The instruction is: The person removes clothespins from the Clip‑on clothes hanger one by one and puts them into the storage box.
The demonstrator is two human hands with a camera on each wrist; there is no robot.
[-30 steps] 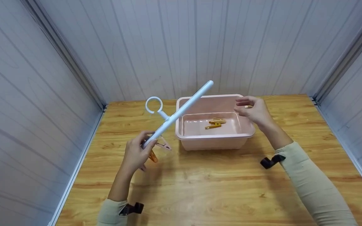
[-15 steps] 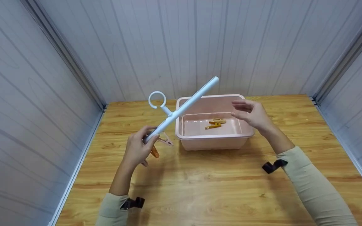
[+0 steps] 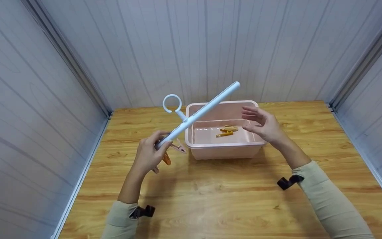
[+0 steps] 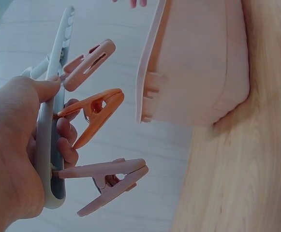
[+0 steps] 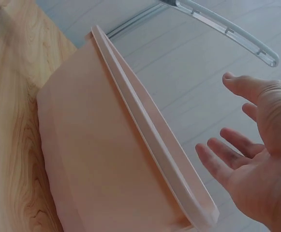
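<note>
Two hands over a wooden table [image 3: 230, 196], inside pale panelled walls [image 3: 45, 83].

Left hand [image 3: 148, 156] at near left of the pink bin [image 3: 225, 150], fingers and thumb curled round the low end of a pale blue hanger bar [image 3: 197, 115]. Bar tilted up and to the right, far end raised above the bin's far rim. Ring hook [image 3: 172, 103] sticking up from the bar's middle. Seen from the left wrist: three clothespins hanging off the gripped end, just beside the fingers [image 4: 66, 147] — a pink clothespin [image 4: 88, 65] farthest from the bar's tip, an orange clothespin [image 4: 96, 114] in the middle, a second pink clothespin [image 4: 104, 183] nearest the tip. Whether the fingertips touched the orange one, hard to tell.

Right hand [image 3: 264, 123] raised over the right side of the bin, palm turned left, fingers spread and relaxed, holding nothing, touching nothing. Bin rim just below it in the right wrist view.

Bin on the table at the far middle, open top. Inside, on its floor toward the far right: two small yellow clothespins [image 3: 227, 130], close together, near but apart from the right hand.

Pale sleeves [image 3: 330, 202] on both forearms, a black strap [image 3: 288, 182] at the right wrist, another at the left.
</note>
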